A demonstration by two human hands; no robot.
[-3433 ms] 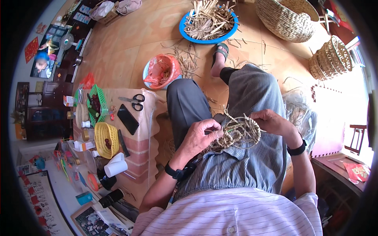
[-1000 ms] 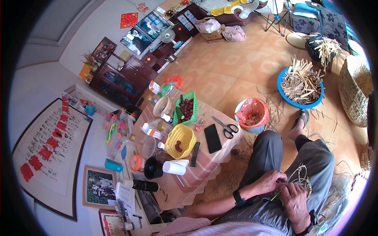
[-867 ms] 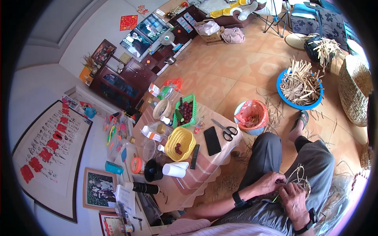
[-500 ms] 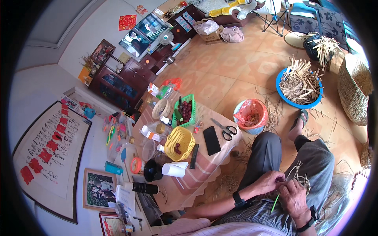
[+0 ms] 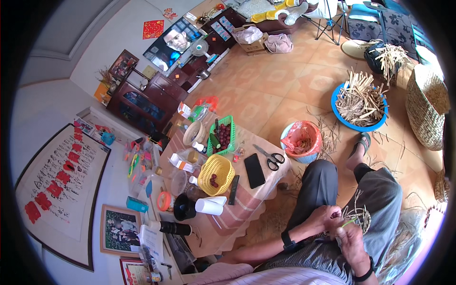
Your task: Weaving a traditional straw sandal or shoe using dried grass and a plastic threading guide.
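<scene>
A small piece of straw weaving [image 5: 365,219] with loose strands sticking up lies over my lap, between my knees. My left hand [image 5: 324,219] is closed at its left edge, fingers pinched together on part of it; the gripped strand is mostly hidden. My right hand [image 5: 352,242] is closed round a slim bright green stick-like tool [image 5: 349,222], whose end points up and right across the weaving. The two hands nearly touch at the fingertips. Black bands circle both wrists.
To the left, a cloth-covered table [image 5: 242,199] bears scissors [image 5: 270,157], a phone [image 5: 255,171], a yellow basket [image 5: 228,165] and a green basket of fruit [image 5: 232,135]. Ahead stand a lined bin [image 5: 304,156] and a blue basin [image 5: 354,127] of dry straw. A tall woven basket [image 5: 418,111] is at right.
The green tool has swung from hanging below my hands to pointing up over the weaving. My right hand has turned and shifted slightly down. The left hand stays nearly in place.
</scene>
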